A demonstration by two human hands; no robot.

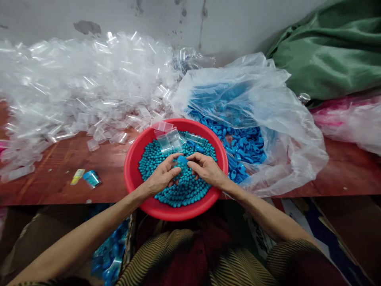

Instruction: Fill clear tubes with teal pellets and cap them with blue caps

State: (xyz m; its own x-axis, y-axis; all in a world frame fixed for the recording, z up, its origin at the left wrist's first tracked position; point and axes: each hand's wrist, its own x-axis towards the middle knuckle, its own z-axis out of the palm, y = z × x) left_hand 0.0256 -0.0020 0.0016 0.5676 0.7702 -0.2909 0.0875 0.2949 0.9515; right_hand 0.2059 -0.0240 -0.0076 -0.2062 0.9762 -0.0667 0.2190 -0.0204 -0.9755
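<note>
Over a red basin (130, 174) of teal beads (172, 194), my left hand (165, 173) is closed around a small transparent container, largely hidden by the fingers. My right hand (205, 169) pinches a blue plastic cap (182, 159) at the container's top. Whether the cap is fully seated, I cannot tell. Several empty transparent containers (169, 141) lie on the beads at the basin's back, just beyond my fingers. Beside them on the beads rest a few loose blue caps (195, 147).
A large heap of transparent containers (89, 87) covers the table's back left. Right of the basin, blue caps (247, 145) spill from a plastic bag (285, 119). A capped container (92, 178) and a yellow piece (77, 176) lie left. A green sack (330, 59) stands back right.
</note>
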